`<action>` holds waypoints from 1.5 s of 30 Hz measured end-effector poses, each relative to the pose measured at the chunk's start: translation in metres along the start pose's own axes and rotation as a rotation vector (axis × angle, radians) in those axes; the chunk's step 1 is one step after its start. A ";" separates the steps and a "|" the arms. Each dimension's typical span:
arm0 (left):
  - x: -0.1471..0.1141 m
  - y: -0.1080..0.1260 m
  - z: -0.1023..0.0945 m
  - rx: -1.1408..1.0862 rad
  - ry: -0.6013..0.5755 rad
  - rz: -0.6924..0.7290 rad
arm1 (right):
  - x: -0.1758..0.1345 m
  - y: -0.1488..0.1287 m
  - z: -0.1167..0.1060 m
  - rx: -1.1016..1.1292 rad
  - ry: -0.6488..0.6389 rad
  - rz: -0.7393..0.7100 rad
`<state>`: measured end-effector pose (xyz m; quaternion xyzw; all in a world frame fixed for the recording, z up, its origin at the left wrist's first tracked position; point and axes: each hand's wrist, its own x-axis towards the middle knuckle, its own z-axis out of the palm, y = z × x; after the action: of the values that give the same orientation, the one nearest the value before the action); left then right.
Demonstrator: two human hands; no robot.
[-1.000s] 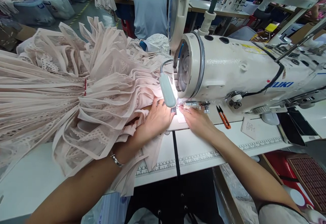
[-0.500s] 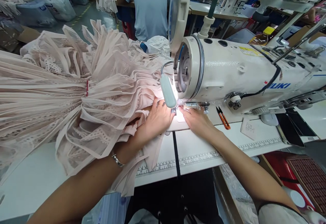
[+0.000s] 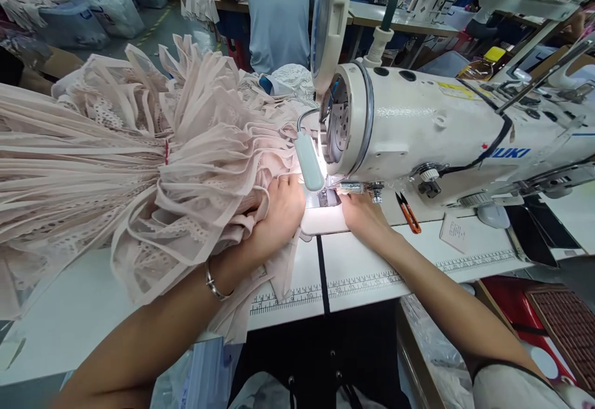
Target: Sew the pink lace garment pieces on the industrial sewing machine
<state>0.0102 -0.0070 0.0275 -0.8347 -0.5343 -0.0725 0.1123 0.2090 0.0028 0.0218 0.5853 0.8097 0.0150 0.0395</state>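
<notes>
My left hand (image 3: 284, 206) is closed on the edge of pale pink lace-trimmed fabric (image 3: 204, 167), left of the needle area. Its fingertips are partly hidden in the folds. A gathered bundle of this fabric, tied with a red band (image 3: 166, 152), fills the left of the table. On the other side of the needle, my right hand (image 3: 365, 217) rests by the presser foot (image 3: 322, 197) of the white sewing machine (image 3: 418, 118). Its fingertips are hidden behind the machine's metal parts, so I cannot tell what they hold. Bare metal plate shows between my hands.
A small pale green lamp (image 3: 309, 161) hangs over the needle. Orange thread snips (image 3: 409, 214), a paper note (image 3: 452, 233) and a dark phone-like slab (image 3: 530, 235) lie on the right. A ruler strip (image 3: 362, 285) runs along the front edge. A person in blue (image 3: 279, 18) sits ahead.
My left hand has shifted slightly left, away from the needle, and my right hand slightly right. The gap between them has widened, uncovering the plate. The camera view has shifted a little.
</notes>
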 end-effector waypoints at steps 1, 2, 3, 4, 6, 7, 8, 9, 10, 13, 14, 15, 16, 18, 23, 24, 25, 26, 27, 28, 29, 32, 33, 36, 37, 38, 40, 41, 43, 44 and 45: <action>-0.004 0.003 -0.010 0.103 -0.038 0.044 | -0.002 0.000 0.002 -0.001 0.061 -0.019; -0.010 0.007 -0.022 0.176 -0.076 0.129 | -0.006 -0.002 0.004 0.007 0.125 -0.073; -0.018 0.010 -0.034 0.194 -0.091 0.237 | -0.011 -0.006 0.006 0.029 0.182 -0.173; -0.028 0.013 -0.046 0.198 -0.109 0.325 | -0.018 -0.011 0.007 0.067 0.234 -0.324; -0.053 0.012 -0.064 0.180 -0.165 0.445 | -0.035 -0.026 0.007 0.161 0.300 -0.707; -0.066 0.009 -0.070 0.170 -0.159 0.459 | -0.044 -0.034 0.006 0.204 0.334 -0.888; -0.079 0.005 -0.074 0.187 -0.133 0.448 | -0.053 -0.040 0.005 0.226 0.343 -1.014; -0.091 0.000 -0.077 0.220 -0.093 0.415 | -0.060 -0.044 0.004 0.235 0.346 -1.079; -0.101 -0.005 -0.078 0.255 -0.059 0.370 | -0.066 -0.044 0.003 0.230 0.344 -1.082; -0.118 -0.012 -0.077 0.265 -0.036 0.294 | -0.069 -0.030 0.003 0.164 0.336 -0.863; -0.118 -0.010 -0.075 0.236 -0.054 0.301 | -0.068 -0.023 0.004 0.138 0.340 -0.769; -0.116 -0.007 -0.072 0.206 -0.070 0.324 | -0.066 -0.015 0.006 0.119 0.349 -0.686; -0.111 -0.002 -0.068 0.177 -0.074 0.360 | -0.065 -0.009 0.007 0.113 0.348 -0.619; -0.095 0.008 -0.056 0.150 -0.035 0.449 | -0.066 -0.001 0.009 0.129 0.315 -0.543; -0.051 0.017 -0.028 0.129 -0.017 0.506 | -0.096 0.032 0.006 0.163 0.246 -0.367; -0.045 0.015 -0.026 0.139 -0.047 0.511 | -0.105 0.046 0.005 0.145 0.267 -0.261; -0.040 0.013 -0.026 0.141 -0.074 0.521 | -0.113 0.064 0.004 0.117 0.289 -0.123; -0.036 0.011 -0.026 0.126 -0.089 0.531 | -0.122 0.084 0.003 0.079 0.321 0.016; -0.032 0.009 -0.026 0.094 -0.095 0.528 | -0.130 0.104 0.003 0.046 0.336 0.115; -0.028 0.007 -0.026 0.045 -0.094 0.503 | -0.138 0.123 0.003 0.025 0.328 0.188; -0.025 0.006 -0.025 -0.024 -0.100 0.464 | -0.144 0.140 0.003 0.028 0.313 0.234; -0.017 0.003 -0.022 -0.293 -0.213 0.335 | -0.156 0.173 0.005 0.121 0.246 0.305; -0.015 0.002 -0.021 -0.383 -0.270 0.299 | -0.157 0.177 0.005 0.141 0.239 0.321; -0.012 -0.004 -0.018 -0.633 -0.360 0.237 | -0.153 0.176 0.003 0.146 0.233 0.352; -0.012 -0.007 -0.017 -0.711 -0.345 0.238 | -0.152 0.174 0.002 0.141 0.224 0.352; -0.014 -0.010 -0.016 -0.778 -0.314 0.264 | -0.150 0.172 0.001 0.136 0.212 0.348; -0.020 -0.016 -0.011 -0.820 -0.254 0.384 | -0.147 0.170 0.000 0.118 0.197 0.337; -0.025 -0.019 -0.008 -0.779 -0.238 0.450 | -0.146 0.169 0.000 0.105 0.199 0.333; -0.035 -0.022 -0.005 -0.595 -0.244 0.546 | -0.145 0.169 -0.001 0.076 0.225 0.344; -0.040 -0.021 -0.006 -0.475 -0.258 0.561 | -0.145 0.168 -0.003 0.057 0.262 0.361; -0.044 -0.020 -0.007 -0.355 -0.267 0.552 | -0.144 0.165 -0.005 0.030 0.332 0.393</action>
<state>-0.0261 -0.0390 0.0259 -0.9562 -0.2777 -0.0213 -0.0899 0.4101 -0.0821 0.0449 0.7215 0.6759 0.1064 -0.1065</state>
